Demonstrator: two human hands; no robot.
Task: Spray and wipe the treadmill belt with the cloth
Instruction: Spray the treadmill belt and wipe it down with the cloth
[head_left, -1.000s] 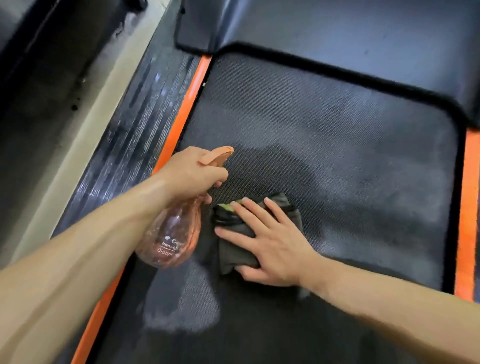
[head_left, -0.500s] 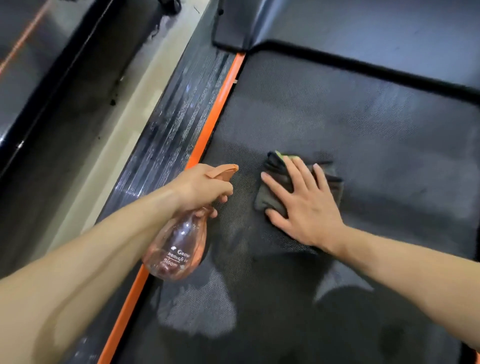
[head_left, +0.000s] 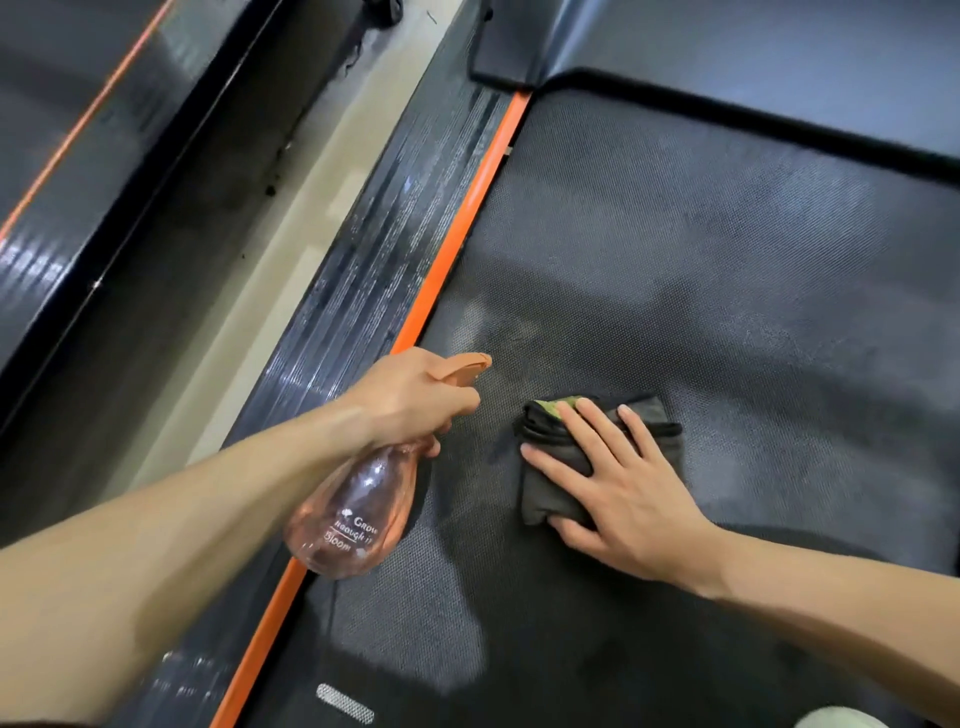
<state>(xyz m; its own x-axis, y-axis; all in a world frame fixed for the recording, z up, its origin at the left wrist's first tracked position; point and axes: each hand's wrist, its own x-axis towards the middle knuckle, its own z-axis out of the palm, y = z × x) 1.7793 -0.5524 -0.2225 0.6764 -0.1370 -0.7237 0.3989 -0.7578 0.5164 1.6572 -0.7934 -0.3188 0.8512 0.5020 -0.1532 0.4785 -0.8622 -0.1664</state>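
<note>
The dark textured treadmill belt (head_left: 701, 249) fills the right and centre of the head view, with damp patches on it. My left hand (head_left: 410, 395) grips the neck of a clear orange spray bottle (head_left: 348, 519), its nozzle pointing right over the belt's left edge. My right hand (head_left: 618, 483) presses flat, fingers spread, on a folded dark grey cloth (head_left: 545, 478) with a green corner, lying on the belt just right of the bottle.
An orange strip (head_left: 467, 218) and a ribbed black side rail (head_left: 374, 270) run along the belt's left. Beyond lie a beige floor strip (head_left: 291, 218) and another black machine (head_left: 62, 171). The black motor cover (head_left: 753, 57) borders the belt at the top.
My right hand slid the cloth away across the belt, then back toward me and slightly left. The view shifted left. My left hand keeps holding the spray bottle in much the same place.
</note>
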